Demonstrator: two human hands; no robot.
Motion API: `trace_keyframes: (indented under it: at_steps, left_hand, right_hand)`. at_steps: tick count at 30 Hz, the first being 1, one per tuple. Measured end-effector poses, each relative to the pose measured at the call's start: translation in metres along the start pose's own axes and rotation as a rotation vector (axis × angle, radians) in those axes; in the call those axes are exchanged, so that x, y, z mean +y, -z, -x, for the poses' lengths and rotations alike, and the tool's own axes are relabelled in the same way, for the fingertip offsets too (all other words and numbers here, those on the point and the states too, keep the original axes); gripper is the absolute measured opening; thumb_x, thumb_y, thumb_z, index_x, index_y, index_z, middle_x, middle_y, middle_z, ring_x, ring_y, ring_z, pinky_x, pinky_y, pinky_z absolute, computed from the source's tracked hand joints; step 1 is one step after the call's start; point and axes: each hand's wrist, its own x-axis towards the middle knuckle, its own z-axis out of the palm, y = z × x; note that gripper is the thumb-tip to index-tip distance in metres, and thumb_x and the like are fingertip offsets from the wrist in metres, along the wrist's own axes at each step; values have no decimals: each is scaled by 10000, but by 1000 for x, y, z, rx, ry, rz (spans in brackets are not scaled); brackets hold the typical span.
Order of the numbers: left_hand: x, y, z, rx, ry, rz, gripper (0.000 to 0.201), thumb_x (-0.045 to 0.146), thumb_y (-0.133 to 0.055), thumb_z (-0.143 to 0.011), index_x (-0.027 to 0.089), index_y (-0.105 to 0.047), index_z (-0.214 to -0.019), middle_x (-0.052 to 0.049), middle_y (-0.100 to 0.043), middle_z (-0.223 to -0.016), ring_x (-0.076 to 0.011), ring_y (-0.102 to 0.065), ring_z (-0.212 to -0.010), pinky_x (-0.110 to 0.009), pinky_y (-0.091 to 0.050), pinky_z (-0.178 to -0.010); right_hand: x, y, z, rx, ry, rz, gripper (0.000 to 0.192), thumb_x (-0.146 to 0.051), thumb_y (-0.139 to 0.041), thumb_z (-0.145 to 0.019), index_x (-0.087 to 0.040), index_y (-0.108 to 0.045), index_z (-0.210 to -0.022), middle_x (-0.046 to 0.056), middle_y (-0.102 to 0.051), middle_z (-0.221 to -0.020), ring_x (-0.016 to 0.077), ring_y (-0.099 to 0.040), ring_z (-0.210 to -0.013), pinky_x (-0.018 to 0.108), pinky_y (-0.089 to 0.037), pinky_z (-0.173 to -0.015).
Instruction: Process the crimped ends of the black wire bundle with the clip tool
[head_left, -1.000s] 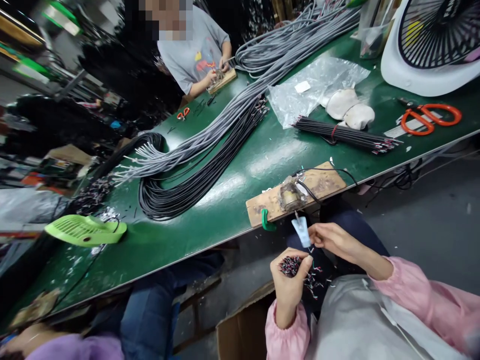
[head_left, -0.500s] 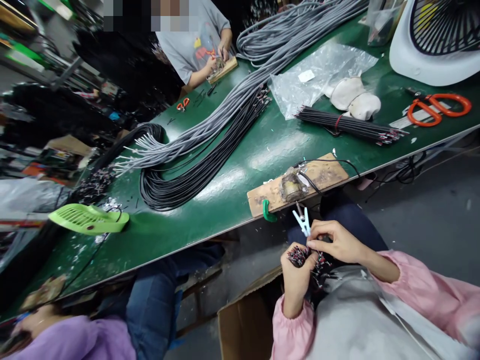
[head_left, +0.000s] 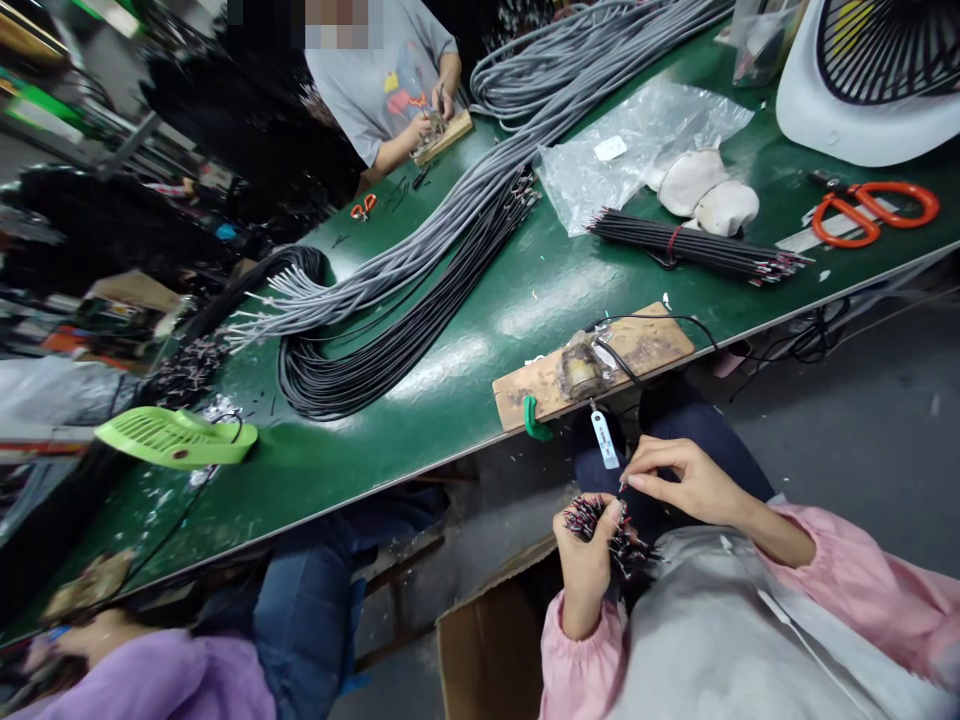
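Seeing L hand (head_left: 586,560) fisted round a wire-end bundle (head_left: 600,525) over the lap, below the table (head_left: 360,470) edge. R hand (head_left: 679,478) pinches one lead beside a blue clip (head_left: 604,439). Risk imo: loose strands snag, bundle drops into the box (head_left: 487,650).

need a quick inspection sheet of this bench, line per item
surface: green table, glossy, offcuts at its left end
job's things: bundle of short wires in left hand; pale blue clip hangs off wooden block
clutter: orange scissors, plastic bag, green fan cover, white fan
hands: left shut on bundle; right hand pinches one wire
cables: grey cables and black cables laid lengthwise; tied black bundle
surroundings: co-worker in grey shirt at far end; cardboard box below
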Motion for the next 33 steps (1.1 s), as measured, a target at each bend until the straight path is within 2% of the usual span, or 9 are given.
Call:
trace_keyframes:
  at_steps: [5, 8, 12, 17, 20, 24, 28, 31, 33]
  left_hand:
    - [4, -1, -1, -29, -34, -56, 136, 252, -669, -745, 136, -602, -723, 37, -601, -516, -88, -544, -418, -206, -450, -471]
    - [8, -3, -2, -28, -75, -141, 125, 236, -688, -723, 131, -627, -693, 21, -614, -570, -99, -567, -488, -217, -464, -523]
    - [7, -4, -2, -10, -93, -166, 118, 215, -712, -693, 131, -630, -693, 3, -640, -619, -119, -596, -566, -231, -474, -586]
    - [3, -4, 1, -28, -19, -27, 174, 293, -656, -752, 137, -579, -738, 29, -610, -522, -115, -571, -415, -235, -459, -473]
    - [2, -3, 2, 8, -8, 27, 208, 316, -665, -739, 142, -552, -720, 25, -621, -532, -113, -560, -380, -228, -443, -426]
    - [1, -3, 1, -36, -6, 65, 191, 302, -655, -751, 136, -562, -727, 23, -618, -516, -125, -581, -401, -229, -448, -435]
    - [2, -3, 0, -39, -3, 85, 203, 318, -665, -738, 138, -571, -735, 8, -639, -536, -145, -606, -435, -243, -461, -459]
    - [2, -2, 0, -49, -16, 52, 193, 316, -652, -752, 136, -589, -731, 0, -648, -556, -153, -619, -468, -254, -475, -495]
    - [2, -1, 0, -60, -23, 41, 176, 304, -639, -766, 135, -599, -736, -1, -649, -562, -153, -622, -483, -256, -479, -512]
  right_hand:
    - [0, -4, 2, 9, 90, 77, 139, -225, -570, -855, -157, -685, -817, 63, -661, -779, 172, -566, -760, 315, -432, -727]
    - [-3, -7, 4, 9, 89, 133, 138, -216, -537, -867, -152, -644, -809, 63, -626, -780, 177, -539, -771, 314, -417, -719]
    - [-3, -14, 5, -2, -36, 54, 171, -259, -489, -883, -153, -585, -786, 47, -567, -769, 154, -506, -715, 275, -409, -653]
    - [5, -28, 7, -13, -229, -263, 258, -393, -493, -855, -150, -543, -784, 17, -542, -717, 141, -517, -664, 250, -431, -612]
    - [8, -32, 8, 21, -262, -307, 274, -406, -548, -811, -140, -571, -751, 13, -551, -683, 143, -524, -643, 255, -431, -604]
    - [9, -28, 7, 106, -249, -264, 256, -377, -619, -762, -122, -638, -768, 37, -587, -725, 149, -531, -673, 269, -427, -625]
    - [10, -25, 7, 94, -265, -334, 307, -383, -667, -729, -121, -662, -888, 48, -607, -763, 152, -544, -684, 276, -440, -627]
    - [11, -27, 11, 165, -168, -188, 224, -319, -666, -754, -145, -686, -895, 48, -602, -765, 147, -529, -674, 270, -435, -610]
    - [9, -30, 14, 218, -51, -39, 160, -262, -643, -782, -171, -693, -902, 62, -620, -814, 172, -545, -753, 304, -445, -699]
